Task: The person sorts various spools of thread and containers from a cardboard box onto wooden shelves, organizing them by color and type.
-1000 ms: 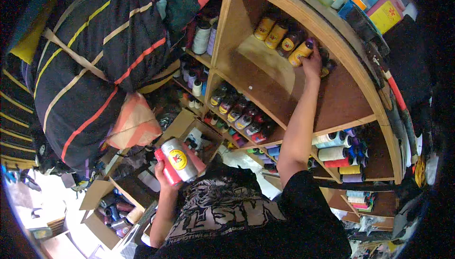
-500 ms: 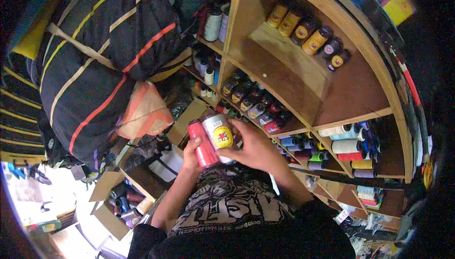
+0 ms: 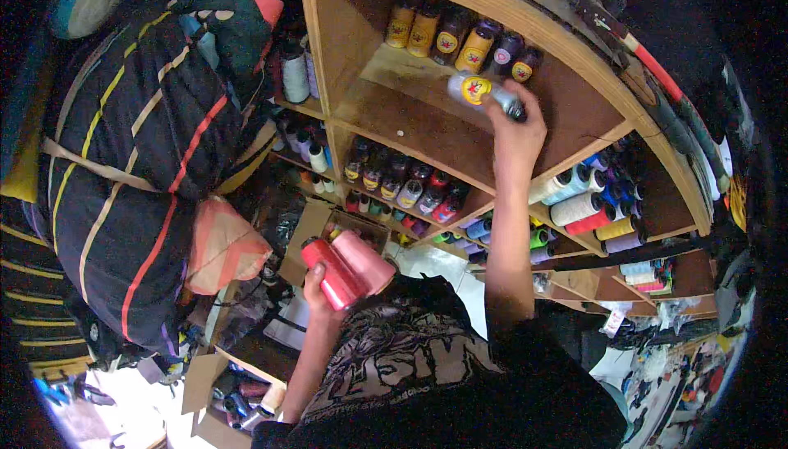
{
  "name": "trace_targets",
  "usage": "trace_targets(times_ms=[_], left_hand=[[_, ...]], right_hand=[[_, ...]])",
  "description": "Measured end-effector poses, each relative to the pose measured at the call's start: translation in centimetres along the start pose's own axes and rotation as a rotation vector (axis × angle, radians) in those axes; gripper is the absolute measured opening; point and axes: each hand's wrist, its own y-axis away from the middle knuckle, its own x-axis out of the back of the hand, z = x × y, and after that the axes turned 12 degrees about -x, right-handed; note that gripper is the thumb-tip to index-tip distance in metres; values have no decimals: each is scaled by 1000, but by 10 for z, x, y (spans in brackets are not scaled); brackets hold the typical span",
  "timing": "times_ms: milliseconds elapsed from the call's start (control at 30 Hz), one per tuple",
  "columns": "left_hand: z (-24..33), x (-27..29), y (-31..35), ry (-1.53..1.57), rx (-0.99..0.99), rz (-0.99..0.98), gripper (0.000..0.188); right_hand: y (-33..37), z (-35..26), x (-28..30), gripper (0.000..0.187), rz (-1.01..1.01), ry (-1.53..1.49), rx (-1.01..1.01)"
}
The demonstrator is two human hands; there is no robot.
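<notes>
My left hand point(image 3: 318, 291) is closed around a red thread spool point(image 3: 336, 281) at chest height. Against that spool rests a pink cone of thread point(image 3: 366, 262); whether my fingers also grip it is hidden. Up in the large shelf compartment, my right hand point(image 3: 520, 125) grips a silver-grey thread spool point(image 3: 460, 86) with a round yellow label and a dark end. The grey spool is tilted nearly sideways, just in front of a row of dark and yellow-labelled thread spools point(image 3: 474, 48) at the back of that compartment.
The wooden shelf point(image 3: 410, 139) has lower compartments with dark spools point(image 3: 410, 192) and stacked coloured spools point(image 3: 577, 209). A large black striped bundle point(image 3: 139, 170) bulks at left. Below stand an open cardboard box point(image 3: 305, 240) and another box point(image 3: 201, 383) holding spools.
My right hand has carried the grey spool up and right, away from the red one, into the upper compartment. The pink cone beside the red spool has come into sight.
</notes>
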Motion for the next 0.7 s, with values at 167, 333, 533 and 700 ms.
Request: trace_targets(times_ms=[167,333,533,700], left_hand=[[7,5,2,-72,-46,-25,58],[6,27,0,-79,-84,91,58],[7,39,1,-76,-124,212,56],[11,28,-1,-44,-98,63,57]], right_hand=[[-70,28,-15,46,248,333,51],[-137,98,-28,48,52,152,161],[-144,126,-55,50,193,331,164],[-132,169,-61,58,277,674,46]])
